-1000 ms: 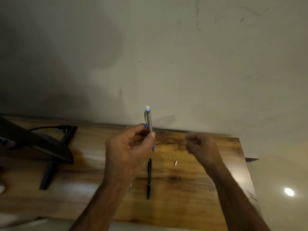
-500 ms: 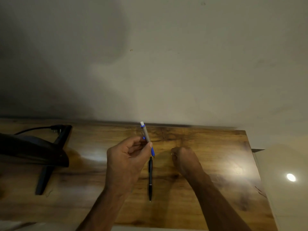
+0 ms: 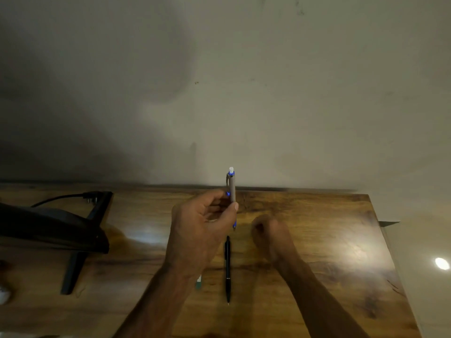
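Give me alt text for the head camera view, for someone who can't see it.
A person's left hand holds a grey and blue pen upright above a wooden table, while the right hand is curled low beside it. A black pen lies on the table between the hands, and a dark stand sits at the left.

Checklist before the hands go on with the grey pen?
1. Grey pen pinched upright in left hand: ok.
2. Pen's lower tip apart from the black pen lying on the table: ok.
3. Right hand curled, low by the table; whether it holds anything: cannot tell.
4. Monitor stand far left, apart from both hands: ok.
5. Sharp view of right hand: not ok, blurred.
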